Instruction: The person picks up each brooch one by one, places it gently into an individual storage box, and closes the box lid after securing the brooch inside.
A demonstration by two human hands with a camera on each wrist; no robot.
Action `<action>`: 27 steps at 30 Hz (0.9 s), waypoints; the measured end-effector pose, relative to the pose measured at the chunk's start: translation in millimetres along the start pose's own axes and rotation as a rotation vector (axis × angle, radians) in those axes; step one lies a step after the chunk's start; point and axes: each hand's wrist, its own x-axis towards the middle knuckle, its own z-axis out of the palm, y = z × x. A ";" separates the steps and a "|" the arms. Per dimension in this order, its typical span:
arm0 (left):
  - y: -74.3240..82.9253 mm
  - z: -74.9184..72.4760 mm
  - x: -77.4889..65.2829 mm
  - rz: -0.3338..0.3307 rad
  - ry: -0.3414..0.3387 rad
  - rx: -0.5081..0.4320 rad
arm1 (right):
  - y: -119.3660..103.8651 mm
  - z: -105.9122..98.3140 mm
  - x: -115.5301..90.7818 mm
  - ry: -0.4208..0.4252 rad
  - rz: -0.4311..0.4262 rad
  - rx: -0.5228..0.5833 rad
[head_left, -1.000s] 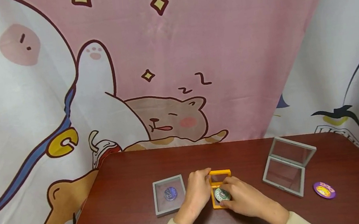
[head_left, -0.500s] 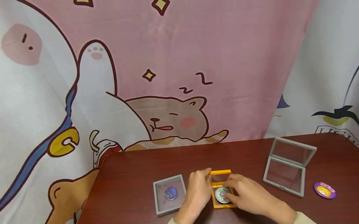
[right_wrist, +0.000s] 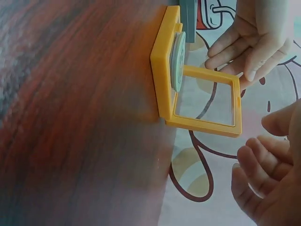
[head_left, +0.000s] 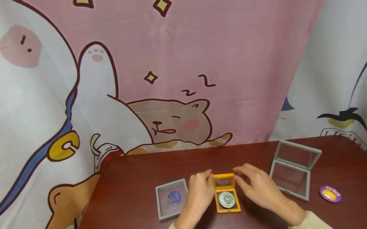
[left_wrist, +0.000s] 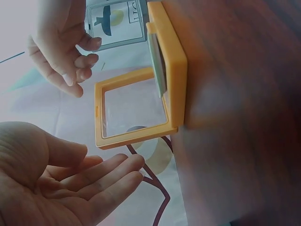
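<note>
A small yellow display case stands open on the table, its hinged lid raised with a transparent film window. On the film of its base lies a round pale green badge, seen edge-on in the right wrist view. My left hand is at the left side of the raised lid, fingers loosely extended and holding nothing. On the other side, my right hand has relaxed, slightly bent fingers near the lid's upper right corner. The right hand's grip is bare too, as its wrist view shows.
Left of my left hand lies a grey display case with a blue badge inside. An opened grey case stands at the right, with a purple and yellow badge beside it. A printed cartoon curtain hangs behind the table.
My right hand has let go of the green badge and moved up and right, beside the lid. The badge now lies fully visible in the yellow case. My left hand stays nearly in place.
</note>
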 end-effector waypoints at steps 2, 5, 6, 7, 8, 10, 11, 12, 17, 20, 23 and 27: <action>-0.8 0.2 -0.1 -0.001 -0.001 -0.006 | 0.2 1.1 0.8 0.003 0.025 -0.001; -2.0 0.9 -0.1 0.005 0.005 0.000 | 1.0 2.5 1.8 -0.003 0.050 0.010; -2.4 1.0 -0.2 0.003 0.005 -0.003 | 1.7 3.1 2.0 -0.005 0.056 0.018; -2.9 1.2 0.0 0.002 0.005 -0.008 | 2.5 3.7 2.2 -0.007 0.063 0.027; -3.2 1.1 0.2 0.001 0.000 -0.012 | 3.4 4.5 2.3 -0.009 0.069 0.037; -3.4 1.0 0.9 -0.003 -0.009 -0.022 | 5.3 6.2 2.3 -0.017 0.081 0.054; -3.4 1.0 1.2 -0.006 -0.015 -0.030 | 6.4 7.2 2.3 -0.020 0.087 0.061; -3.5 1.0 1.5 -0.009 -0.023 -0.038 | 7.6 8.2 2.3 -0.024 0.092 0.066; -3.7 1.8 1.4 0.013 -0.013 -0.027 | 13.3 13.0 2.2 -0.055 0.093 0.088; -3.9 2.0 0.7 0.037 -0.003 -0.013 | 16.2 14.9 1.0 -0.072 0.079 0.101; -4.1 1.7 0.2 0.044 -0.003 -0.012 | 17.7 15.9 -0.6 -0.081 0.068 0.105; -3.5 0.6 -0.6 0.030 -0.001 -0.020 | 17.7 16.2 -1.4 -0.081 0.050 0.112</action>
